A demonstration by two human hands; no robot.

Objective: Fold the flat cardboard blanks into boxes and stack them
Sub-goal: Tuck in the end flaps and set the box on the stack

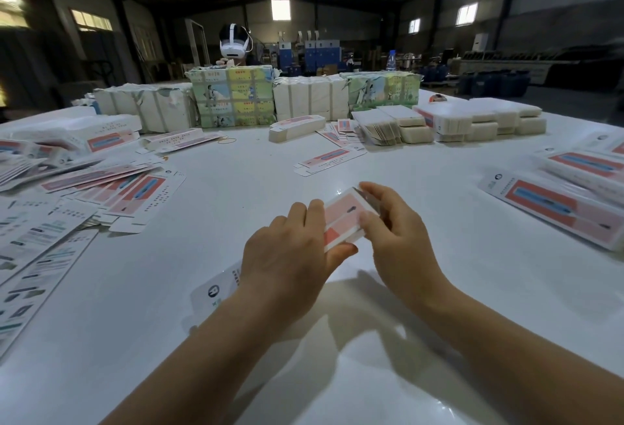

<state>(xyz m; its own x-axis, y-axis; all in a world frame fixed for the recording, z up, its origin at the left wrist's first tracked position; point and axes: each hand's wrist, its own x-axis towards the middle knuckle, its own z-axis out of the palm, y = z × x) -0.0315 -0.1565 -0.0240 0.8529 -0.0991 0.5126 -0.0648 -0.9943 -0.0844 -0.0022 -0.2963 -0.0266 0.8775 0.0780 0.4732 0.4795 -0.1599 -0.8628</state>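
- Landmark: the pink-and-white cardboard blank (344,218) held over the middle of the white glossy table (236,208), partly opened into a long sleeve. We place everything else from it.
- Our left hand (287,255) grips the blank's near-left side, fingers curled over the top face and thumb under the lower edge. We judge this grip steadies the sleeve while the other hand works.
- Our right hand (398,239) pinches the blank's far-right end, thumb on the pink face and fingers curled behind. It looks placed to square the tube or tuck an end flap; which one, we cannot tell.
- The near end of the blank runs under our left wrist, showing a round dark logo and some print too blurred to read.
- Left of the blank: a fanned spread of flat printed blanks (111,188), pink panels up, likely the supply.
- Right of the blank: a row of long pink-and-blue printed boxes (567,208) lying side by side, probably finished work, though whether they are fully folded is unclear.
- Beyond the blank: one loose flat blank (329,158), then strapped white bundles (310,97) and illustrated green-and-yellow wrapped packs (233,97).
- Behind those packs, a person wearing a white headset (233,43).
- Writing: rows of small characters appear on every blank; none resolves well enough to read, and no brand is legible.
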